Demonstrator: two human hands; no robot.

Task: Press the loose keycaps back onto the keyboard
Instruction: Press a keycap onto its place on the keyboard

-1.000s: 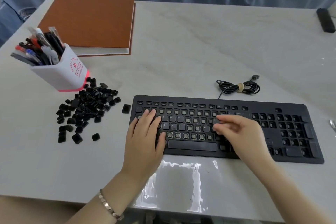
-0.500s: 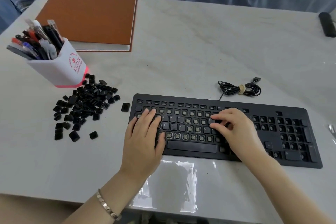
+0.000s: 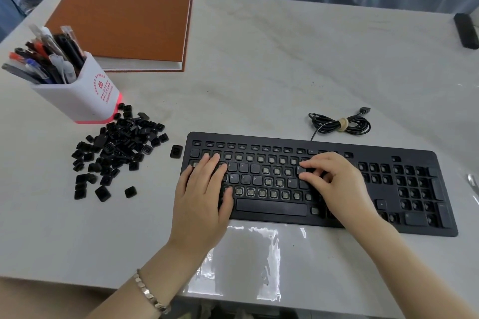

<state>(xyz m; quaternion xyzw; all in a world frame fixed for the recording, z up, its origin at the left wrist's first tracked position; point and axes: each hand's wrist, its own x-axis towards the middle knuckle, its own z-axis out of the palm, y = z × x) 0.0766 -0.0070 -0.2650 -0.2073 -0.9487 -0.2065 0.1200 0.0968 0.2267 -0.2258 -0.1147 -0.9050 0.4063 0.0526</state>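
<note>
The left hand (image 3: 204, 197) lies flat, fingers straight, on the keyboard (image 3: 414, 158), bracing it. The right hand (image 3: 334, 184) pinches a keycap (image 3: 300, 170) between thumb and forefinger at its fingertips; I'd square it over its socket, then push straight down. The loose keycaps (image 3: 116, 147) lie heaped well left of the left hand.

Desk headcount, roughly

One keyboard (image 3: 375, 154), two hands on it (left hand (image 3: 202, 204), right hand (image 3: 337, 184)), one pen cup (image 3: 77, 101), one brown notebook (image 3: 124, 18), one coiled cable (image 3: 339, 124), and loose keycaps (image 3: 116, 147), dozens, too jumbled to count.
</note>
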